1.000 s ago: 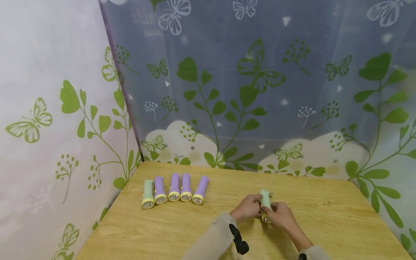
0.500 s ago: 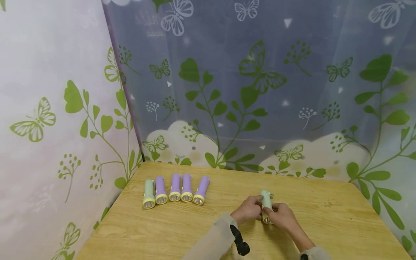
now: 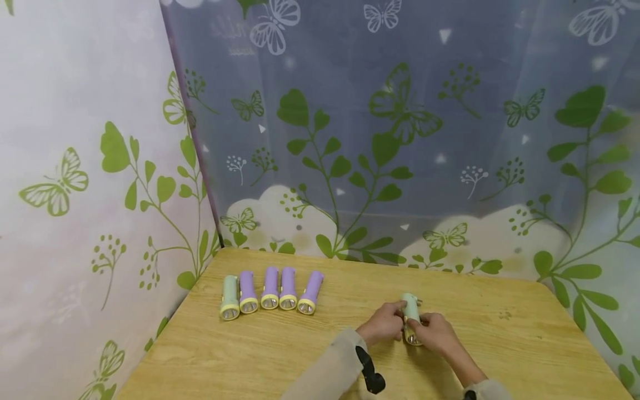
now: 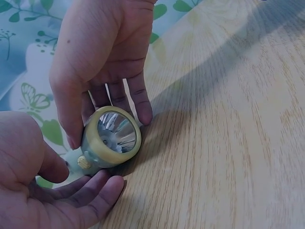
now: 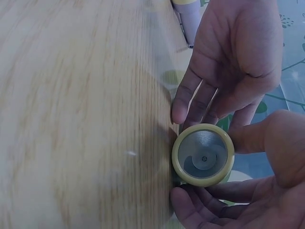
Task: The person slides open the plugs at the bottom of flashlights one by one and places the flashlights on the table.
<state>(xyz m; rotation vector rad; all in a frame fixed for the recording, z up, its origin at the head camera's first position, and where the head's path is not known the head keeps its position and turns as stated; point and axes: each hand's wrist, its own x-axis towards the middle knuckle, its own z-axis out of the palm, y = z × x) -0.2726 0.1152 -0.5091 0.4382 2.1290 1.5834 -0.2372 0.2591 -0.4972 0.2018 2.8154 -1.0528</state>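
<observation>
A pale green flashlight with a yellow rim lies between my two hands, its lens end toward me. My left hand grips the body near its tail, thumb and fingers on either side. My right hand pinches it closer to the lens end. Small metal prongs stick out on the right side near the tail. In the left wrist view, the yellow switch shows beside the fingers and the reflector is unlit. The right wrist view looks straight into the round lens.
At the left back of the wooden table lies a row of flashlights: one pale green, then several purple ones, all with lenses toward me. Patterned curtains close off the back and left side.
The head view has shifted very slightly. Both hands keep their hold on the green flashlight, and the row at left stays as it was.
</observation>
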